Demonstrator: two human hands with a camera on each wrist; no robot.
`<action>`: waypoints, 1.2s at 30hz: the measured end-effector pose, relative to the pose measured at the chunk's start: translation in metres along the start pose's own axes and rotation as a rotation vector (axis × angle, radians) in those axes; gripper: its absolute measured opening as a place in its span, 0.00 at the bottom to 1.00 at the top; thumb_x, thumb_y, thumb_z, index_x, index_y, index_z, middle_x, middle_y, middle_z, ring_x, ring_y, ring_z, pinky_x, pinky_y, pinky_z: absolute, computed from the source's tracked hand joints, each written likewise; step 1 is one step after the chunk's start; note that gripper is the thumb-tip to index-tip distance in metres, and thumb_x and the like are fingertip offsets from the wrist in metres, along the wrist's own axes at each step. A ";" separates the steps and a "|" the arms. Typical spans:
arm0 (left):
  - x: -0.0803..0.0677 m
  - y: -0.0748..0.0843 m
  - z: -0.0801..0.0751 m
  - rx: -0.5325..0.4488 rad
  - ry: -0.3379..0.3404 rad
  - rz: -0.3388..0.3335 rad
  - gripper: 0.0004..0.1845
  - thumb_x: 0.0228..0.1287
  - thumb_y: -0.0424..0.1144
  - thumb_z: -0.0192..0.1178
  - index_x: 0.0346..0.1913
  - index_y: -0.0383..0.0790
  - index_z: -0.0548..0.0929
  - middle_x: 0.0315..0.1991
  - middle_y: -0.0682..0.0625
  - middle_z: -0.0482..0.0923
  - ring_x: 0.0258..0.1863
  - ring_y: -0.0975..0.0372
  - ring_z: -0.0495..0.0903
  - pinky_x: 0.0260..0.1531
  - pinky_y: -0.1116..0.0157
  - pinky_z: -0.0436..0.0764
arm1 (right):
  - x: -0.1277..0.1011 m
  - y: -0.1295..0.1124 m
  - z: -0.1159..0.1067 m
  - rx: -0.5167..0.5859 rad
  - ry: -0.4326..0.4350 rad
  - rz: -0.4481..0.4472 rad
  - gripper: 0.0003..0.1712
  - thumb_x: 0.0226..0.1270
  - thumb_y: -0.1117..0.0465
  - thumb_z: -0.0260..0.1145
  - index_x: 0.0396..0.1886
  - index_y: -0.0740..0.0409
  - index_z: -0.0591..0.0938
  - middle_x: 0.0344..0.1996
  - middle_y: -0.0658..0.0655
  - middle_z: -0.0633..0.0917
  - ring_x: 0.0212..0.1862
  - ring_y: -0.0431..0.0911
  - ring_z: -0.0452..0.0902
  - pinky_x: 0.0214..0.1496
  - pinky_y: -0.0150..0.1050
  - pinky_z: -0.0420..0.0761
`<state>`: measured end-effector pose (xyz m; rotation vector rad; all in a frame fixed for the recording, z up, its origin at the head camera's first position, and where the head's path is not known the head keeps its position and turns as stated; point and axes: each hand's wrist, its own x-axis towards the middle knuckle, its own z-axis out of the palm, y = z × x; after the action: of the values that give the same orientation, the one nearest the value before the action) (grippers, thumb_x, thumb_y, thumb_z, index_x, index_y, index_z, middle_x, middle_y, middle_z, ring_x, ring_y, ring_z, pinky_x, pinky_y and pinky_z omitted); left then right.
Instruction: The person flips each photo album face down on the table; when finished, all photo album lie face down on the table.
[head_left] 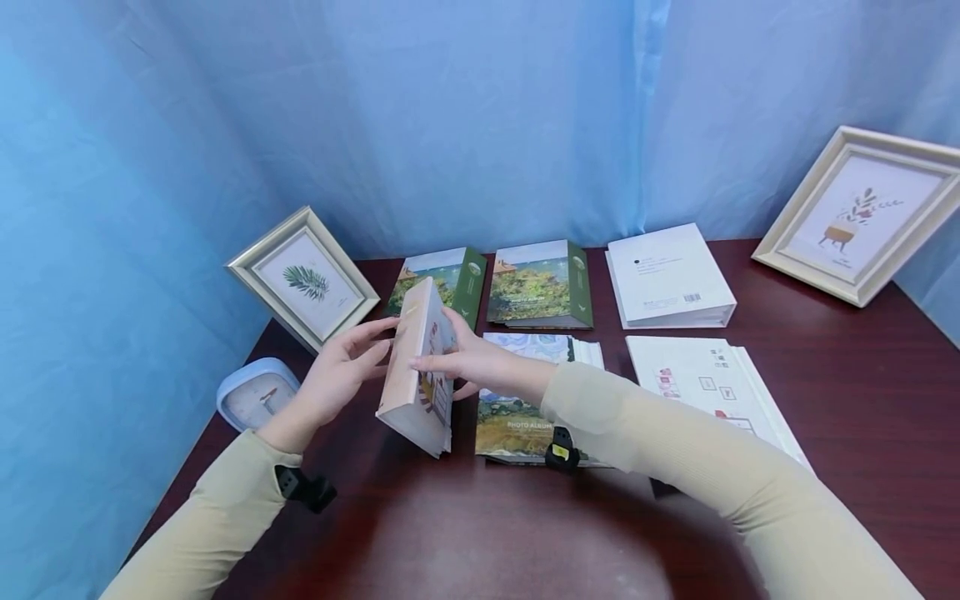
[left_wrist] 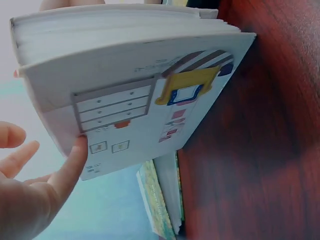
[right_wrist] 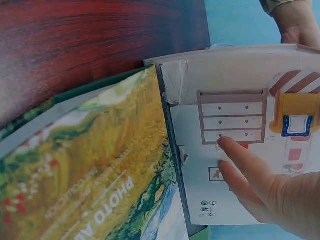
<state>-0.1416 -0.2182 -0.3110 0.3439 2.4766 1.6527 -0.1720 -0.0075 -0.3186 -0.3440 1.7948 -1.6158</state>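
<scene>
A thick white photo album with furniture drawings and a beige spine stands tilted on edge over the table. My right hand grips it from the right, thumb across the spine side and fingers on the cover. In the right wrist view, fingertips of the right hand lie by the printed dresser. My left hand is at the album's left side with loosely bent fingers. One fingertip of the left hand touches the cover's edge in the left wrist view; the other fingers stand apart from it.
Green-spined albums lie at the back, beside a white album. In front lie a painted-cover album and a white illustrated album. Leaf frame and blue clock stand left; a plant-picture frame leans at right.
</scene>
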 end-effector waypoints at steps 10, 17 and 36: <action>-0.007 -0.022 0.007 -0.066 -0.069 -0.001 0.27 0.73 0.37 0.47 0.71 0.36 0.59 0.65 0.33 0.63 0.51 0.66 0.75 0.42 0.69 0.80 | -0.004 0.003 -0.002 0.019 0.001 0.013 0.53 0.67 0.54 0.61 0.74 0.32 0.32 0.73 0.64 0.47 0.63 0.65 0.67 0.55 0.58 0.76; -0.012 -0.043 0.012 -0.111 -0.179 0.122 0.35 0.72 0.43 0.51 0.75 0.43 0.49 0.72 0.32 0.49 0.66 0.45 0.62 0.47 0.72 0.78 | -0.006 0.007 -0.001 0.048 0.012 0.010 0.51 0.69 0.56 0.60 0.75 0.31 0.34 0.72 0.67 0.50 0.62 0.65 0.68 0.55 0.59 0.76; -0.012 -0.061 0.024 -0.387 -0.319 0.353 0.41 0.60 0.30 0.61 0.74 0.41 0.53 0.68 0.56 0.61 0.59 0.64 0.70 0.49 0.68 0.78 | -0.015 0.007 -0.003 0.271 -0.037 0.013 0.51 0.69 0.72 0.52 0.75 0.35 0.33 0.61 0.74 0.69 0.56 0.66 0.74 0.53 0.58 0.77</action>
<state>-0.1305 -0.2228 -0.3763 0.9469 1.8939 1.9694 -0.1620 0.0053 -0.3204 -0.2348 1.5225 -1.8029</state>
